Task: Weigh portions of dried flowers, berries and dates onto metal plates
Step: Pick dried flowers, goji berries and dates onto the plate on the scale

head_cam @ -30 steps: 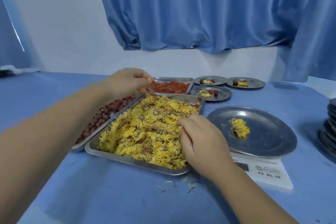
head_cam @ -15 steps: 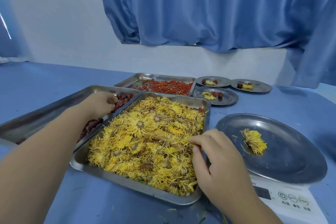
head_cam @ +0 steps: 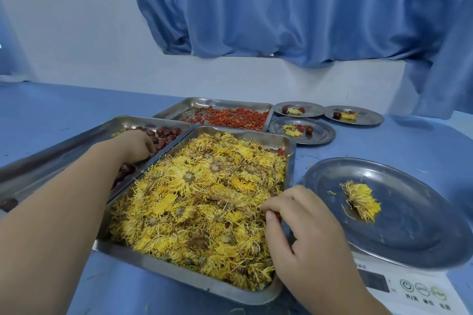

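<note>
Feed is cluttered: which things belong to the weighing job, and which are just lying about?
Job: flower tray, date tray, berry tray, weighing plate, scale, filled plates, left hand, right hand.
Lying about: curtain, stray petals on table.

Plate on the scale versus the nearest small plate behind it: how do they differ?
The scale plate holds only one yellow flower; the small plate holds a bloom with red fruit. The scale plate sits on the scale; the small plate sits on the table. Both are round metal.
</note>
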A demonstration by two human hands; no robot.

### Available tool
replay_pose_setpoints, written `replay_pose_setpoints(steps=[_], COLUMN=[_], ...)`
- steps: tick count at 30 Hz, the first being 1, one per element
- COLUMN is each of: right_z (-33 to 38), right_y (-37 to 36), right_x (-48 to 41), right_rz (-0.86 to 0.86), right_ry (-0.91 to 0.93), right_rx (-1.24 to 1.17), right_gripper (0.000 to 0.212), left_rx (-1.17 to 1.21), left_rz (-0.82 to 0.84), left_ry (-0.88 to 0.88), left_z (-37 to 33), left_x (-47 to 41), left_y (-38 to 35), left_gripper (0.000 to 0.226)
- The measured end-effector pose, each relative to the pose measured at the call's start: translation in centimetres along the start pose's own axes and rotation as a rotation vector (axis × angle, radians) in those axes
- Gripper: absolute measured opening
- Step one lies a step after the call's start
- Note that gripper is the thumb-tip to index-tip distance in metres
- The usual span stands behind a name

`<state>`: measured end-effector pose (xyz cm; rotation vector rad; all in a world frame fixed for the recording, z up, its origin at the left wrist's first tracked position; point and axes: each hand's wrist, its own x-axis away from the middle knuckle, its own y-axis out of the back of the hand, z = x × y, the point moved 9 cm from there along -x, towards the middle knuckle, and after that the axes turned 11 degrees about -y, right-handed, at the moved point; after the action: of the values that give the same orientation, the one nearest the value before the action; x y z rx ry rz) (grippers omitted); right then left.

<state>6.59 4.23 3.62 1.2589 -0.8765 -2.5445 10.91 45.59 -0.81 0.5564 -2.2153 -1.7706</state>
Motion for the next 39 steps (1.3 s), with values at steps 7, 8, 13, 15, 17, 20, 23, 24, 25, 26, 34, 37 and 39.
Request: replay_pose_setpoints(steps=[7,8,13,15,17,20,23,24,25,26,34,37,39], right_z=[0.0,-0.1,-1.4,-2.8,-4.9,-7.5,-9.9,-10.6,-11.2,-11.6,-13.8,-14.3,-14.6], right_y=[0.7,0.9,2.6,3.9,5.1,6.6,7.7,8.1,8.6,8.9,9.8,10.5,10.7], right_x=[0.0,0.0,-0.3,-0.3,0.0,0.7,1.1,1.2,1.3,1.3,1.1,1.1,0.7], right_rz=[-0.011,-0.017,-0.085,-0.14,-0.19,-0.262,-0.357,-0.394,-0.428,-0.454,-0.505,-0.502,-0.475], right_ry=[-0.014,-0.023,-0.148,-0.283,-0.454,-0.665,-0.844,-0.883,-0.91,-0.929,-1.017,-1.006,-1.022], right_rx=[-0.02,-0.021,-0.129,-0.263,-0.466,-0.748,-0.984,-1.05,-1.108,-1.167,-1.482,-1.43,-1.392], right_gripper=[0.023,0.022,0.016,0.021,0.029,0.03,0.028,0.027,0.025,0.021,0.014,0.015,0.015], left_rx=[0.141,0.162,0.522,0.707,0.73,0.799,0.711,0.68,0.671,0.669,0.425,0.366,0.34], left_rz=[-0.209,-0.247,-0.428,-0.348,-0.204,-0.068,0.038,0.067,0.092,0.108,0.145,0.135,0.132], left_ry=[-0.008,-0.017,-0.076,-0.102,-0.16,-0.274,-0.406,-0.442,-0.472,-0.495,-0.571,-0.572,-0.58], left_z=[-0.2,-0.4,-2.8,-4.9,-8.5,-14.9,-21.4,-23.4,-25.1,-26.7,-35.6,-37.2,-37.7], left_x=[2.5,3.0,5.2,5.8,6.6,8.1,10.0,10.5,11.0,11.4,11.5,10.9,10.6], left_y=[1.4,1.8,5.5,6.0,5.6,4.5,3.5,3.2,2.9,2.6,-1.0,-2.0,-2.4], left_gripper=[0.011,0.01,0.005,0.012,0.017,0.018,0.016,0.015,0.014,0.014,0.01,0.011,0.012])
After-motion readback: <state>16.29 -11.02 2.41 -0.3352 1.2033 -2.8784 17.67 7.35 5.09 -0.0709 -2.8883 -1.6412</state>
